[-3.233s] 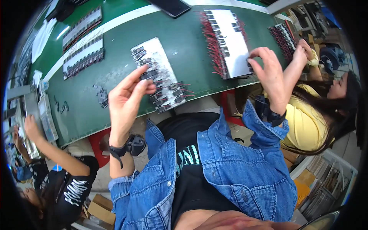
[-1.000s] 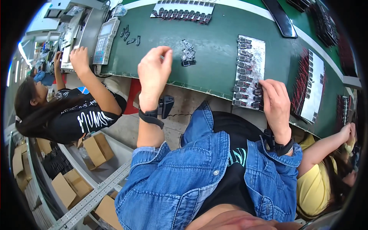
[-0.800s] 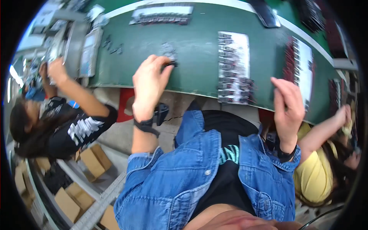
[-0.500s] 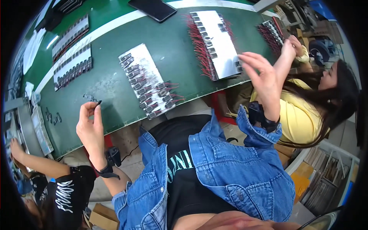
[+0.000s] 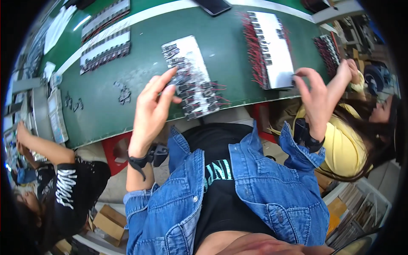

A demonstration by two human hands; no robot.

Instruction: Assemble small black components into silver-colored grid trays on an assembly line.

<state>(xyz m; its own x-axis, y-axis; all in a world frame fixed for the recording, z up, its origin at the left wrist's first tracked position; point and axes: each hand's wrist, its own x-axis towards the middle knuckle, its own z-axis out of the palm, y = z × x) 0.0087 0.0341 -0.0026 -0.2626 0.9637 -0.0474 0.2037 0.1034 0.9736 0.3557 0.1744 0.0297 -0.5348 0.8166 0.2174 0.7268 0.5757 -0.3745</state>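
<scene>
My left hand reaches over a white board lined with small black rectangular parts, some with red wires. Its thumb and index finger are apart around the row's left edge, and I see nothing clearly gripped. Farther right, a second white board carries black parts along its left side, with a dense fringe of red wires. At that board's near right corner, my right hand has its thumb and finger brought together on a small black part.
Small loose dark parts lie left of the near board, with others farther left. Two filled boards are at the back left. A dark phone lies at the back. Co-workers sit on both sides; one wears a yellow top.
My left hand has moved right, from near the loose parts with a small black piece pinched, to the near board. My right fingers have closed in at the far-right board's corner. The view has shifted.
</scene>
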